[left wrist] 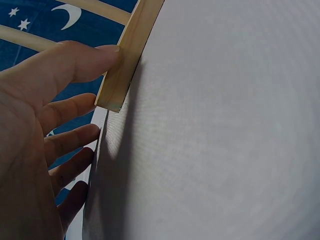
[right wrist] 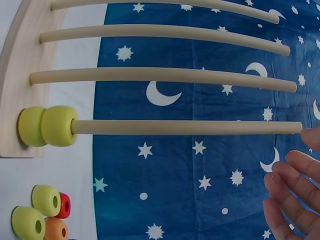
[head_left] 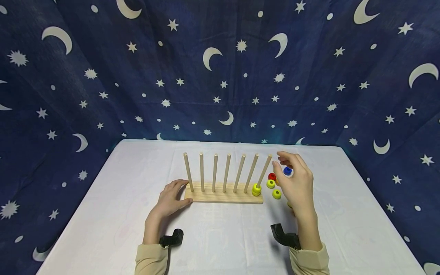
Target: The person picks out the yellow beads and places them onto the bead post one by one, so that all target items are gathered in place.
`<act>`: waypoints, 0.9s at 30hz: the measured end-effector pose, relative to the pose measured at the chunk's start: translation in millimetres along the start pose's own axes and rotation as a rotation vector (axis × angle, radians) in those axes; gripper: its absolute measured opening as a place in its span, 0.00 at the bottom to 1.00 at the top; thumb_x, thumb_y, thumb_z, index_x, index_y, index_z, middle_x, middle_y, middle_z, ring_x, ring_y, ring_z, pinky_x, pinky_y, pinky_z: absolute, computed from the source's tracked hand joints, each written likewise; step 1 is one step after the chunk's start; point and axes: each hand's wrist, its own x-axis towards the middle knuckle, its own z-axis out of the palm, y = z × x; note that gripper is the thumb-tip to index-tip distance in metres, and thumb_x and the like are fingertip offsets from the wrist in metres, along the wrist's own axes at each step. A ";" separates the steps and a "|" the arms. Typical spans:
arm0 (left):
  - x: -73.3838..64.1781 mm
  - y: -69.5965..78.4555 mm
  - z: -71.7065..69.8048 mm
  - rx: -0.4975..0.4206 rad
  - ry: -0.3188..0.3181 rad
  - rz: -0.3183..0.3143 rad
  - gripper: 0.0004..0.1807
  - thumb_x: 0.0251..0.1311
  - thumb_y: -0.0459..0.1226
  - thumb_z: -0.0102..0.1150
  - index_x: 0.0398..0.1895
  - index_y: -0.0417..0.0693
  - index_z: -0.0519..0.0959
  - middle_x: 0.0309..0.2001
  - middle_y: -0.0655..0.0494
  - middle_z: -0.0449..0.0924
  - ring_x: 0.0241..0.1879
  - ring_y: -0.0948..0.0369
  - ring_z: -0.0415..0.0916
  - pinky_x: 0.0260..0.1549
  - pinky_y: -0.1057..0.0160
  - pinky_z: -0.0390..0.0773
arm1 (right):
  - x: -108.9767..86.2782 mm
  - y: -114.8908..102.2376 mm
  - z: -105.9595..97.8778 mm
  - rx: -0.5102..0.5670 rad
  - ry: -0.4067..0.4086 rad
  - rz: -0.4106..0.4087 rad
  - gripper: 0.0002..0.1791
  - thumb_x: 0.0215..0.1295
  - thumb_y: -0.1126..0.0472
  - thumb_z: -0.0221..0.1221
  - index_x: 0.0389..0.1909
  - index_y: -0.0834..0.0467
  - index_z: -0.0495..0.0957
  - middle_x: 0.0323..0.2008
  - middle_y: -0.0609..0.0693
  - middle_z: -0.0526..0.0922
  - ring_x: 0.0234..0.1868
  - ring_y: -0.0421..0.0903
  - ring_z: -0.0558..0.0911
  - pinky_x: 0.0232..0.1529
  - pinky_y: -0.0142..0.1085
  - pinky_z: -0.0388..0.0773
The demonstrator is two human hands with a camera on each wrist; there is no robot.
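A wooden peg board [head_left: 220,196] with several upright pegs stands on the table. Two yellow beads [head_left: 256,190] are stacked at the foot of its rightmost peg [head_left: 264,170]. At the board's left end, my left hand [head_left: 170,198] holds the base between thumb and index finger; the left wrist view shows the thumb [left wrist: 95,62] on its edge and the other fingers spread. My right hand [head_left: 298,183] is raised beside the top of the rightmost peg, fingers loosely bent and nothing between them. In the right wrist view its fingertips [right wrist: 274,182] are near that peg's tip.
Right of the board lie loose beads, partly hidden under my right hand: red [head_left: 272,176], blue [head_left: 287,170], orange [right wrist: 56,229] and several yellow ones [head_left: 276,194]. A dark blue curtain [head_left: 192,91] with moons and stars hangs behind the white table [head_left: 220,240].
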 end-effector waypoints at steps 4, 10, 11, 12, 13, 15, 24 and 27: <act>-0.2 0.2 -0.1 0.003 -0.002 0.001 0.37 0.54 0.47 0.65 0.67 0.48 0.66 0.68 0.42 0.64 0.67 0.40 0.60 0.61 0.35 0.61 | -2.9 3.8 -1.2 -0.001 0.006 0.013 0.16 0.61 0.62 0.63 0.50 0.59 0.80 0.40 0.55 0.83 0.41 0.49 0.81 0.48 0.45 0.78; -0.2 0.6 -0.6 0.002 0.000 -0.003 0.37 0.54 0.47 0.65 0.67 0.48 0.67 0.68 0.42 0.64 0.67 0.40 0.60 0.61 0.35 0.61 | -6.3 13.1 -1.5 0.008 0.029 0.004 0.15 0.60 0.63 0.64 0.48 0.60 0.80 0.38 0.55 0.83 0.39 0.50 0.81 0.45 0.29 0.73; -0.2 0.7 -0.6 0.003 0.000 -0.003 0.37 0.54 0.47 0.65 0.67 0.48 0.67 0.68 0.42 0.64 0.67 0.40 0.60 0.61 0.35 0.61 | -6.7 14.9 -1.4 0.010 0.033 0.003 0.15 0.60 0.64 0.64 0.48 0.60 0.81 0.37 0.55 0.83 0.39 0.51 0.81 0.45 0.27 0.72; -0.1 0.8 -0.6 0.003 0.000 -0.004 0.37 0.54 0.47 0.65 0.67 0.48 0.67 0.68 0.42 0.64 0.67 0.40 0.60 0.61 0.34 0.61 | -7.3 16.7 -1.1 0.009 0.035 0.004 0.14 0.60 0.64 0.63 0.48 0.60 0.81 0.37 0.55 0.83 0.39 0.51 0.81 0.45 0.26 0.71; -0.1 0.8 -0.6 0.004 0.000 -0.004 0.37 0.54 0.47 0.65 0.67 0.48 0.67 0.68 0.42 0.64 0.67 0.40 0.60 0.61 0.34 0.61 | -7.7 18.4 -0.9 0.005 0.037 0.009 0.14 0.60 0.64 0.63 0.48 0.60 0.81 0.37 0.55 0.83 0.39 0.50 0.81 0.45 0.25 0.71; -0.3 0.9 -0.5 0.005 0.000 -0.006 0.36 0.54 0.47 0.65 0.67 0.48 0.67 0.68 0.42 0.64 0.67 0.40 0.60 0.61 0.34 0.61 | -8.6 21.6 -0.7 -0.007 0.037 0.024 0.14 0.60 0.63 0.63 0.48 0.59 0.81 0.37 0.55 0.83 0.39 0.49 0.81 0.45 0.24 0.70; -0.3 0.6 0.0 0.008 0.000 -0.009 0.37 0.54 0.48 0.65 0.67 0.48 0.67 0.68 0.42 0.64 0.67 0.40 0.59 0.61 0.34 0.61 | -14.5 36.7 -3.1 0.001 0.063 0.066 0.13 0.59 0.66 0.63 0.46 0.59 0.82 0.34 0.54 0.84 0.37 0.42 0.78 0.44 0.26 0.70; -0.3 1.0 -0.1 0.007 -0.002 -0.007 0.37 0.54 0.48 0.65 0.67 0.48 0.67 0.68 0.42 0.64 0.68 0.40 0.59 0.61 0.34 0.61 | -15.6 41.3 -3.5 -0.006 0.064 0.089 0.12 0.60 0.65 0.63 0.46 0.59 0.82 0.35 0.53 0.84 0.38 0.41 0.79 0.44 0.26 0.70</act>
